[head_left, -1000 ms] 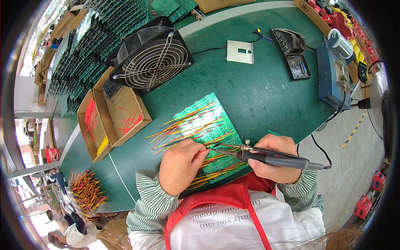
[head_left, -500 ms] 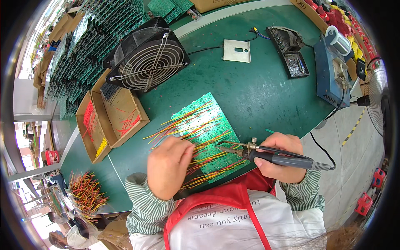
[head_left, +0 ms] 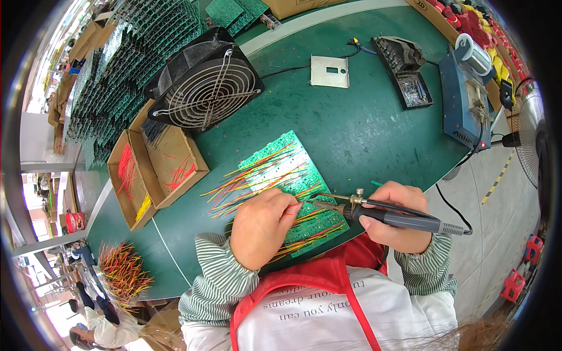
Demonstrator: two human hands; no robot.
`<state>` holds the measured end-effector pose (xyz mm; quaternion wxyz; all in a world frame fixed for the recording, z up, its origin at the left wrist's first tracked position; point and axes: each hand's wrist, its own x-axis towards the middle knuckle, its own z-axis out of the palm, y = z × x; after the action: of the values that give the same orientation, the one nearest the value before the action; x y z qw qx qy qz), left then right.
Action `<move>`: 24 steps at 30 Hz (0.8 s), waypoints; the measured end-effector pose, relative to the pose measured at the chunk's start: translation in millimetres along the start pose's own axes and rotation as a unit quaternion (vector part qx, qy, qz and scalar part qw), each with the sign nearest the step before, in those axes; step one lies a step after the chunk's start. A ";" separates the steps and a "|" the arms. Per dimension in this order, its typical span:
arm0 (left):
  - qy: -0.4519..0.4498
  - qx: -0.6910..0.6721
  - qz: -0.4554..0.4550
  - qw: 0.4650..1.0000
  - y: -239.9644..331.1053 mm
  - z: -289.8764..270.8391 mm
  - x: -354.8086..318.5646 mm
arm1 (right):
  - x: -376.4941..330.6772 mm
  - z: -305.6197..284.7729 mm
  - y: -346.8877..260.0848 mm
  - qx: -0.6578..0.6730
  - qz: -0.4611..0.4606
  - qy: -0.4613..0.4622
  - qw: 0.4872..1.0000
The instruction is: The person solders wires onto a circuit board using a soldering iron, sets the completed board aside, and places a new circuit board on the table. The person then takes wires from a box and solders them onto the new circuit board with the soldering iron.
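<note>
A green circuit board (head_left: 308,168) lies on the bench in front of me, with rows of thin red, yellow and black wires (head_left: 246,175) fanning out to its left. My left hand (head_left: 260,227) is closed in a pinch over the board's middle, on what looks like a thin wire; its fingers mostly hide it. In my right hand (head_left: 398,215) is a soldering iron (head_left: 410,222) with a grey handle and a slim metal feed guide clamped alongside. Its tip points left and meets the board right beside my left fingertips.
A black fan (head_left: 208,88) stands behind a cardboard box (head_left: 175,187) of cut wires. A wire bundle (head_left: 122,272) lies at the left. To the right are a blue soldering station (head_left: 459,111), a solder spool (head_left: 475,55) and a black tray (head_left: 417,96). A flat metal plate (head_left: 329,72) lies beyond the board.
My left hand has moved right and slightly away from me, so its pinched fingers are now at the iron's tip. The right hand and iron have barely shifted.
</note>
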<state>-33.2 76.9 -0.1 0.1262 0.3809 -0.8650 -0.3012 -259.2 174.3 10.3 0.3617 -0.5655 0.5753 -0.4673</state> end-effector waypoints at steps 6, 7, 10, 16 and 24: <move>-0.006 0.010 -0.004 1.000 2.3 -1.3 1.7 | 0.9 0.0 -1.0 -0.002 0.005 -0.003 1.000; -0.007 0.014 -0.004 1.000 2.4 -1.6 1.7 | 0.5 -0.6 -0.8 0.001 0.001 0.002 1.000; -0.007 0.008 -0.010 1.000 3.0 -1.6 1.3 | -0.3 -2.5 -1.0 0.001 -0.004 0.014 1.000; 0.085 0.037 -0.025 0.995 10.2 -21.9 -0.6 | -3.6 -10.7 -2.5 -0.010 -0.005 0.023 1.000; 0.013 0.009 0.032 0.999 11.7 8.0 12.4 | -9.8 -19.6 0.1 -0.033 0.024 0.035 0.999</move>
<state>-52.0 77.3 0.6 0.1435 0.3582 -0.8775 -0.2846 -276.7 186.4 15.1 0.3332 -0.5464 0.6163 -0.4588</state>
